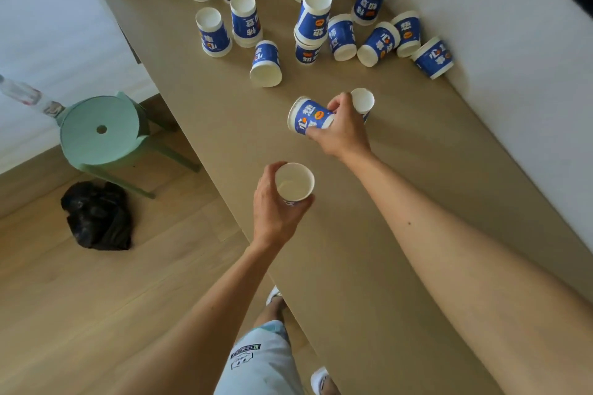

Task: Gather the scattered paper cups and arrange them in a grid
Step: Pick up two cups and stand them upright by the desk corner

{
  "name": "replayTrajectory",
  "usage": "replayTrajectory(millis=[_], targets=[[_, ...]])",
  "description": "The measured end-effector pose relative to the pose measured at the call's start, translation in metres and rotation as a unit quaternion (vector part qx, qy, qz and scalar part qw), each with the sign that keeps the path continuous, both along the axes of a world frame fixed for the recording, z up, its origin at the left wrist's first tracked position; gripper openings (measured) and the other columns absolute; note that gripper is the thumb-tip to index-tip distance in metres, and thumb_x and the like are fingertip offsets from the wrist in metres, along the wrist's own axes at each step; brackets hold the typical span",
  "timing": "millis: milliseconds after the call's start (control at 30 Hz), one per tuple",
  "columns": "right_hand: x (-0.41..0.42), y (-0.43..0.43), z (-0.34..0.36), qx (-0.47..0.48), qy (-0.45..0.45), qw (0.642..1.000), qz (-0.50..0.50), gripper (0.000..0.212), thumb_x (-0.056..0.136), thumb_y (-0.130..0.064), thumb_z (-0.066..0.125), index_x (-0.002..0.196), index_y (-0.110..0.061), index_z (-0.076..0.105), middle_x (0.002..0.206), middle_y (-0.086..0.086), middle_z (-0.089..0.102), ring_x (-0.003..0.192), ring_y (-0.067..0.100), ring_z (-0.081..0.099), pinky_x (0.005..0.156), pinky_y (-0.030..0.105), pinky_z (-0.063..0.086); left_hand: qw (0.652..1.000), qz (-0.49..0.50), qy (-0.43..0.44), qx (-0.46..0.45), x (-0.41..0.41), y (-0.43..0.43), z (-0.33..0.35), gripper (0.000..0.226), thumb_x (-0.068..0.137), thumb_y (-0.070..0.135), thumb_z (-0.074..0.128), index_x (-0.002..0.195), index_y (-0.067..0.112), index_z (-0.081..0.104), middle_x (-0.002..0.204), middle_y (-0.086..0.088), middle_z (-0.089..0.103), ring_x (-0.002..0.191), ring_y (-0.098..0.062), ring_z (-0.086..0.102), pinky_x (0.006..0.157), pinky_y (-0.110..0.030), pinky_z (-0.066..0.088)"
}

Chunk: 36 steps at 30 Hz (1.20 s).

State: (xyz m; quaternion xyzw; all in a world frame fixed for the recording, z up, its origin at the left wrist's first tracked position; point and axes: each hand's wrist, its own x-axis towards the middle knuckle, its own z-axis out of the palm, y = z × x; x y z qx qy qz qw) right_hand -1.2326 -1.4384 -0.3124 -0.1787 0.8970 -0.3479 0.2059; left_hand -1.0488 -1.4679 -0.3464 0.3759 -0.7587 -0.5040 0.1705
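Two blue-and-white printed paper cups are in our hands. Left hand (276,207) curls round the upright cup (294,183), mouth up, looks empty. Right hand (345,130) grips the tipped cup (308,115) by its wall; a third cup (363,100) sits just beyond that hand. Scattered cups (266,64) lie farther beyond both hands on the tan bench (337,266): some inverted, some on their sides, a few stacked. No grid started. We judge them light, thin-walled, easily dented; take mid-wall, gentle squeeze.
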Motion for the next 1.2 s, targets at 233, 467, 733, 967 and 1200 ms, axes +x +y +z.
replayTrajectory(millis=[233,467,733,967,1200], targets=[[0.014,0.128,0.03,-0.208,-0.144,0.944,-0.21,0.069,0.053,-0.017,0.078,0.119,-0.017,0.056,0.095,-0.006,0.064,0.067,-0.006,0.061,0.063,0.014,0.051,0.997,-0.067,0.022,0.012,-0.026,0.036,0.027,0.067,0.065,0.016,0.089,0.124,0.021,0.056,0.114,0.009,0.065,0.098,-0.005,0.059,0.081,-0.007,0.043],[0.048,0.264,0.052,-0.281,-0.111,0.901,-0.311,0.06,0.06,-0.005,0.082,0.112,-0.019,0.058,0.101,0.001,0.07,0.076,0.0,0.067,0.064,0.014,0.051,0.984,-0.162,0.059,0.04,-0.057,0.132,0.069,0.073,0.064,0.022,0.09,0.125,0.024,0.051,0.108,0.022,0.06,0.094,0.012,0.057,0.074,-0.002,0.041],[0.111,0.435,0.062,-0.312,-0.032,0.834,-0.454,0.068,0.061,-0.024,0.086,0.122,-0.023,0.056,0.118,0.0,0.069,0.106,0.016,0.067,0.086,0.03,0.056,0.946,-0.312,0.069,0.053,-0.054,0.284,0.099,0.065,0.065,0.019,0.091,0.117,0.031,0.053,0.101,0.022,0.064,0.09,0.011,0.06,0.068,-0.003,0.043],[0.173,0.578,0.046,-0.306,0.019,0.776,-0.552,0.06,0.07,-0.012,0.087,0.121,-0.029,0.059,0.112,-0.008,0.07,0.098,0.006,0.067,0.073,0.014,0.052,0.894,-0.44,0.059,0.057,-0.037,0.426,0.108,0.07,0.066,0.019,0.09,0.123,0.038,0.055,0.104,0.029,0.065,0.093,0.006,0.065,0.069,-0.008,0.049],[0.209,0.713,0.023,-0.275,0.068,0.71,-0.644,0.057,0.069,-0.01,0.087,0.116,-0.027,0.058,0.103,-0.011,0.066,0.086,-0.007,0.062,0.071,0.006,0.047,0.852,-0.517,0.039,0.074,-0.021,0.558,0.107,0.074,0.063,0.026,0.089,0.126,0.038,0.052,0.108,0.028,0.065,0.099,-0.002,0.067,0.08,-0.027,0.057]])
